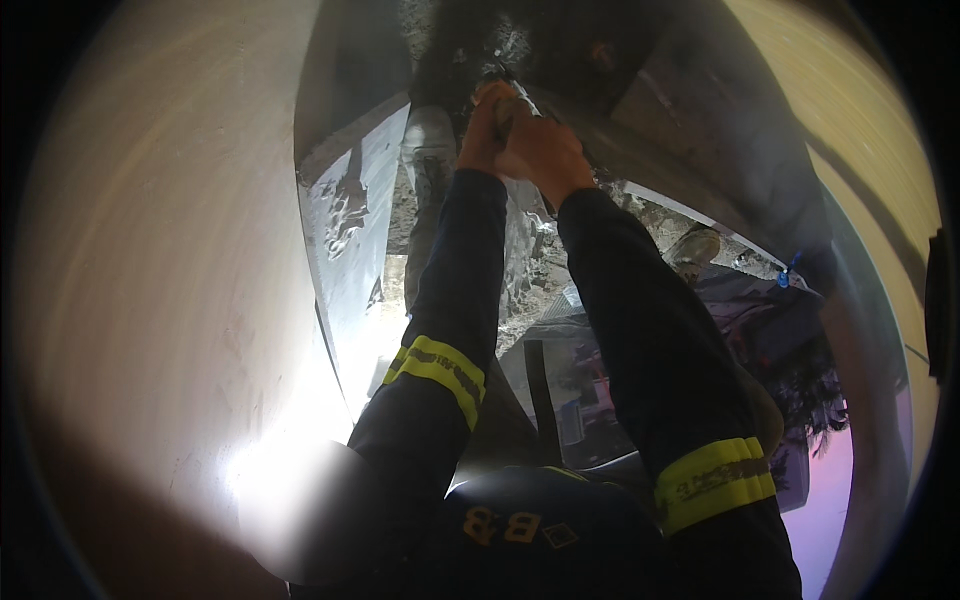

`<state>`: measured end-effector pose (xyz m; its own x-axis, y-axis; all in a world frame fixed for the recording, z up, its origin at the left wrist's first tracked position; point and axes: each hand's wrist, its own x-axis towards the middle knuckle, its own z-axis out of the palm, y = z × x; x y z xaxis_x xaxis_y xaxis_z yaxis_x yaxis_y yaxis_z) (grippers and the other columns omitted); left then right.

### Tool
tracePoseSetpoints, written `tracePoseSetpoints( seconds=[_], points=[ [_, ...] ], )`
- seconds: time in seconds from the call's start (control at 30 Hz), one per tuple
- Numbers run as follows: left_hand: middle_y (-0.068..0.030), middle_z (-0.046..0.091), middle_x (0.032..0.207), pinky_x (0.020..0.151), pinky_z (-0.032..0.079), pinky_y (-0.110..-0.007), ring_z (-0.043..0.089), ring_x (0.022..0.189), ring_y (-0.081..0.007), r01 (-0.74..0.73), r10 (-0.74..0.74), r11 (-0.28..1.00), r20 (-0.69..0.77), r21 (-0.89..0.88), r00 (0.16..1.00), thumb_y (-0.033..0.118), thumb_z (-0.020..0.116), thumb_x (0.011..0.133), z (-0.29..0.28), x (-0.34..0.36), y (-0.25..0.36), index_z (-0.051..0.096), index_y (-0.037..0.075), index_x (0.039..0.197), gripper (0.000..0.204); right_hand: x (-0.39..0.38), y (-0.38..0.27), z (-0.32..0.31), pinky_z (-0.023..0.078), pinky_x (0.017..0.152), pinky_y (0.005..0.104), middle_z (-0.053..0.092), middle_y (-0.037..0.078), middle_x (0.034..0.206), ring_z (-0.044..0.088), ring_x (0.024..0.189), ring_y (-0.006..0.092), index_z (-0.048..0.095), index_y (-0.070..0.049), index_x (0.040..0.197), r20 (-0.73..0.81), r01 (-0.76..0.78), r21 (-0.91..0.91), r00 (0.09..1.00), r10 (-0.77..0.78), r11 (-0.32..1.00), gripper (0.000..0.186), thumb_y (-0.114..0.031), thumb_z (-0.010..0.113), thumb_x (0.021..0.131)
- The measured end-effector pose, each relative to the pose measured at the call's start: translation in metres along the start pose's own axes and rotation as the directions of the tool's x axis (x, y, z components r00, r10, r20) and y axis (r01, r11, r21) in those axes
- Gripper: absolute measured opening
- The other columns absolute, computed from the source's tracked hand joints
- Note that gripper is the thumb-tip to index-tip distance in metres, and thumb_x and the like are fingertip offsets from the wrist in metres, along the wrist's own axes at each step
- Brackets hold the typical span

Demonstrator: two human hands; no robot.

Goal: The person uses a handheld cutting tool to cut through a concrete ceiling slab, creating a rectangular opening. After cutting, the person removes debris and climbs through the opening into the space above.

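Note:
Both my arms, in dark sleeves with yellow bands, stretch forward, and the hands meet at the top middle. My left hand (484, 130) is closed, its fingers bent at the front. Pressed against it on the right, my right hand (548, 155) is closed too. A small pale, metallic-looking edge (522, 96) shows at their front; whatever they grip is mostly covered by the fingers and dim, so its kind cannot be told. Just beyond the hands, the rough, debris-strewn surface (508, 40) is dark.
Smooth beige walls rise at left (170, 220) and right (880, 130). A splattered pale panel (350, 205) stands left of my arms. Dusty shoes show at left (430, 135) and right (693, 246). A bright glare (290, 490) lies lower left. A blue tie (785, 277) hangs on a board edge.

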<state>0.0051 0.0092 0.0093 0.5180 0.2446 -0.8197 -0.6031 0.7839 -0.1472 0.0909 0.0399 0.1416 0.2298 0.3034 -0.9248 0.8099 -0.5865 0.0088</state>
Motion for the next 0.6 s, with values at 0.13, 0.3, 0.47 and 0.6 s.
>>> tracePoseSetpoints(
  seconds=[0.13,0.3,0.47,0.6],
  points=[
    [0.0045,0.063,0.094,0.079,0.054,-0.025,0.063,0.088,-0.0062,-0.112,0.11,0.992,0.046,0.058,0.993,0.02,0.063,0.105,-0.015,0.0,0.004,0.063,0.018,0.101,0.004,-0.009,-0.007,0.003,0.059,0.099,0.0505,0.076,0.025,0.117,0.074,0.112,0.0427,0.05,-0.003,0.148,-0.036,0.029,-0.002,0.999,-0.029,1.0,0.077,-0.035,0.075,0.083],
    [0.0047,0.062,0.095,0.078,0.055,-0.025,0.064,0.089,-0.0058,-0.021,0.021,1.0,0.002,-0.017,1.0,0.02,0.064,0.104,-0.007,-0.005,0.002,0.063,0.018,0.103,0.003,-0.01,0.005,0.016,0.063,0.086,0.0528,0.077,0.024,0.108,0.078,0.099,0.0416,0.048,-0.001,0.145,-0.144,0.086,-0.057,0.985,-0.094,0.995,0.07,-0.033,0.074,0.088],
    [0.0015,0.067,0.104,0.086,0.056,-0.028,0.066,0.095,-0.0103,-0.109,0.105,0.991,0.069,0.071,0.992,0.031,0.063,0.107,-0.023,-0.007,0.003,0.067,0.016,0.113,0.017,-0.022,-0.009,0.002,0.059,0.096,0.0511,0.076,0.024,0.12,0.075,0.111,0.0404,0.044,-0.006,0.154,-0.034,0.028,-0.043,0.999,-0.03,0.999,0.084,-0.04,0.076,0.084],
    [0.0028,0.066,0.105,0.087,0.054,-0.027,0.064,0.097,-0.0092,-0.03,0.029,0.999,0.024,0.039,0.999,0.029,0.062,0.106,-0.014,-0.007,-0.001,0.066,0.016,0.112,0.015,-0.018,0.003,0.006,0.062,0.089,0.0532,0.077,0.023,0.114,0.076,0.109,0.0406,0.045,-0.004,0.153,-0.052,0.052,-0.03,0.997,-0.054,0.998,0.076,-0.035,0.072,0.09]
  ],
)
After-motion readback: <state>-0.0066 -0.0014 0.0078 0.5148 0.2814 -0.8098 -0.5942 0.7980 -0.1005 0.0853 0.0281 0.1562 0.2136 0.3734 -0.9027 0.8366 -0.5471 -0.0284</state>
